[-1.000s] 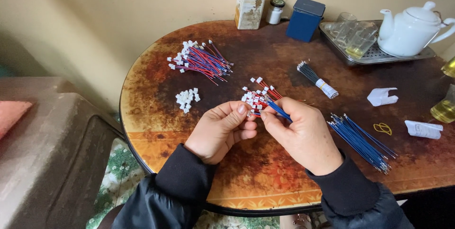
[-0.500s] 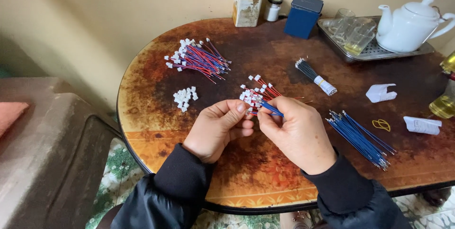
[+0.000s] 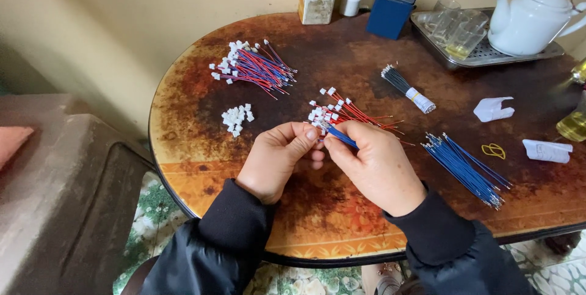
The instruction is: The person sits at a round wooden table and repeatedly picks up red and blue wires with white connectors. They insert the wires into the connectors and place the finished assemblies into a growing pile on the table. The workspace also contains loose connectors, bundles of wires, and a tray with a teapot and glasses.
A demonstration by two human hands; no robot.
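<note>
Two hands meet over a blue wire at the near middle of a round brown surface (image 3: 256, 222).

The right hand (image 3: 375, 163) pinches the blue wire (image 3: 342, 138) between closed fingertips; the left hand (image 3: 278, 157) closes its fingertips at the wire's tip, though what it grips is too small to tell. Just beyond the wire lies a pile of red wires with white plugs (image 3: 336, 110); right of it, a blue wire bundle (image 3: 467, 167); left of it, loose white plugs (image 3: 237, 118); farthest, a white teapot (image 3: 531, 17).
</note>
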